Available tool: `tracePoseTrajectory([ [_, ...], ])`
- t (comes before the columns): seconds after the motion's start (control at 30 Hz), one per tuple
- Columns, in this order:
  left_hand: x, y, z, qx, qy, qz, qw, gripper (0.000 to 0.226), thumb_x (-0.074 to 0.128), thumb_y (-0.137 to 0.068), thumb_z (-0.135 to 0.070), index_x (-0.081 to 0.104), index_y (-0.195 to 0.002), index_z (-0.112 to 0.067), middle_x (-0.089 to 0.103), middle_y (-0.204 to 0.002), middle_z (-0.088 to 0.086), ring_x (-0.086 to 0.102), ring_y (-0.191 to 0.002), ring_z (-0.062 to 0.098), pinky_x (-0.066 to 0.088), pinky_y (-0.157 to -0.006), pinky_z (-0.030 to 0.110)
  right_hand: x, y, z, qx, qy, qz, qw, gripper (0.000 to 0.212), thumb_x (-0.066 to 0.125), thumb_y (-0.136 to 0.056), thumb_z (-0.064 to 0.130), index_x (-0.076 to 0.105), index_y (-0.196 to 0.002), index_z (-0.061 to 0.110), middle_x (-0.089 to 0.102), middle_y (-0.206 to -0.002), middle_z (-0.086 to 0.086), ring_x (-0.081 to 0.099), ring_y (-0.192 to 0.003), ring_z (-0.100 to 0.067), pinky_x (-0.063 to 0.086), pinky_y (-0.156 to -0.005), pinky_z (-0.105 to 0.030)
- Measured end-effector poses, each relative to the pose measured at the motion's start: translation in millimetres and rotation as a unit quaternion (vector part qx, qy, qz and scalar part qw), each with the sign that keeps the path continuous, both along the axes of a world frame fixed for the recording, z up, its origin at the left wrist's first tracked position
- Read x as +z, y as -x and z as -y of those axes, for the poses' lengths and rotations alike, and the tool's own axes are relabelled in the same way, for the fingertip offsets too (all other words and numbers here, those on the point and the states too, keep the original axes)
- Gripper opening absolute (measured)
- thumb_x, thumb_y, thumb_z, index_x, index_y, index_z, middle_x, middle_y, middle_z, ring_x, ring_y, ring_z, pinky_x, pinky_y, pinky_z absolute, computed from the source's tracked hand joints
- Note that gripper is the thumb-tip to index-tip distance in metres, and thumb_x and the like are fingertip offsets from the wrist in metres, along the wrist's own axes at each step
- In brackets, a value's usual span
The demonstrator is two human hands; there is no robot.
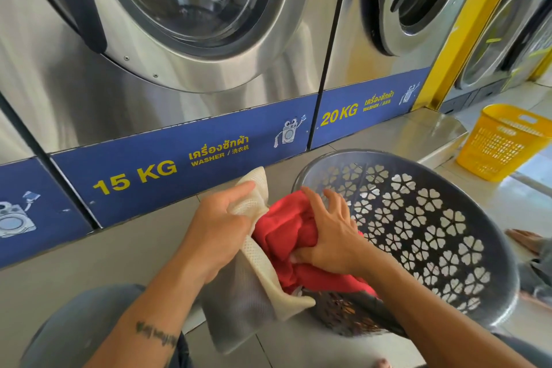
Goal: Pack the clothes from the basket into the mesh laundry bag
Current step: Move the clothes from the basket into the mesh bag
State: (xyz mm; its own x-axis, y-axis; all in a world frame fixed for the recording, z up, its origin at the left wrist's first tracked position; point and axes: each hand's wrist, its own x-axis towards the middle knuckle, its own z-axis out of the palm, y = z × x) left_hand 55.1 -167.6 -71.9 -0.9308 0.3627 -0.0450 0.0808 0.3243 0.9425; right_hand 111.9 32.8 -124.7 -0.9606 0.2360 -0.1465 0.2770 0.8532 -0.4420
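Observation:
A dark grey plastic basket (433,218) with flower-shaped holes lies tilted toward me on the floor. A red garment (286,227) bulges at its near-left rim, half inside a cream mesh laundry bag (260,278). My left hand (218,227) pinches the bag's upper edge and holds its mouth apart. My right hand (331,236) grips the red garment from above and presses it against the bag's opening. The bag's lower part hangs down toward my knee, and what is inside it is hidden.
Steel washing machines (179,39) with blue 15 KG and 20 KG labels stand close in front on a low step. A yellow laundry basket (501,143) sits at the right on the tiled floor. My knee (74,329) is at the lower left.

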Motion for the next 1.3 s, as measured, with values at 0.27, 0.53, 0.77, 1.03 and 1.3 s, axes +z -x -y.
tracePoseTrajectory([
  [0.27,-5.1,2.7,0.5,0.010,0.021,0.015,1.000,0.061,0.056,-0.081,-0.006,0.057,-0.135,-0.034,0.054,-0.137,-0.015,0.048,-0.125,0.002,0.036,-0.104,0.026,1.6,-2.3,-8.7,-0.024,0.077,-0.028,0.996,0.053,0.076,-0.066,0.056,0.050,-0.103,0.029,0.068,-0.095,0.006,0.065,-0.088,-0.019,0.054,-0.083,-0.044],
  [0.53,-3.1,7.0,4.3,0.059,0.004,0.026,0.998,0.070,0.049,-0.075,0.006,0.061,-0.131,-0.034,0.058,-0.131,-0.010,0.054,-0.121,0.012,0.042,-0.106,0.034,32.3,0.2,46.2,0.022,-0.298,-0.241,0.923,0.049,0.070,-0.057,0.022,0.050,-0.102,0.019,0.054,-0.088,-0.005,0.059,-0.072,-0.032,0.040,-0.056,-0.036],
  [0.77,-3.1,4.9,13.5,0.034,-0.010,0.036,0.999,0.058,0.055,-0.079,0.000,0.064,-0.125,-0.034,0.058,-0.126,-0.016,0.052,-0.118,0.002,0.041,-0.107,0.033,28.6,-9.0,43.5,0.244,-0.042,-0.044,0.968,0.049,0.055,-0.074,0.031,0.050,-0.122,0.021,0.056,-0.115,0.001,0.053,-0.105,-0.023,0.044,-0.096,-0.040],
  [1.03,-4.6,2.8,7.3,0.027,-0.008,0.027,0.999,0.063,0.053,-0.078,0.004,0.062,-0.128,-0.033,0.067,-0.092,-0.022,0.060,-0.071,-0.008,0.045,-0.066,0.010,13.3,-0.2,-5.9,-0.002,-0.009,0.017,1.000,0.119,0.074,-0.051,0.067,0.013,-0.152,0.052,0.009,-0.162,-0.004,0.011,-0.151,-0.031,0.024,-0.118,-0.057],
  [1.3,-12.7,2.4,2.0,0.017,-0.009,0.039,0.999,0.062,0.052,-0.077,0.001,0.061,-0.130,-0.031,0.062,-0.121,-0.018,0.058,-0.106,-0.001,0.043,-0.093,0.020,4.3,-1.7,-7.3,-0.027,0.072,-0.074,0.994,0.040,0.077,-0.070,0.036,0.051,-0.099,0.025,0.068,-0.087,0.006,0.065,-0.083,-0.021,0.052,-0.076,-0.038],
])
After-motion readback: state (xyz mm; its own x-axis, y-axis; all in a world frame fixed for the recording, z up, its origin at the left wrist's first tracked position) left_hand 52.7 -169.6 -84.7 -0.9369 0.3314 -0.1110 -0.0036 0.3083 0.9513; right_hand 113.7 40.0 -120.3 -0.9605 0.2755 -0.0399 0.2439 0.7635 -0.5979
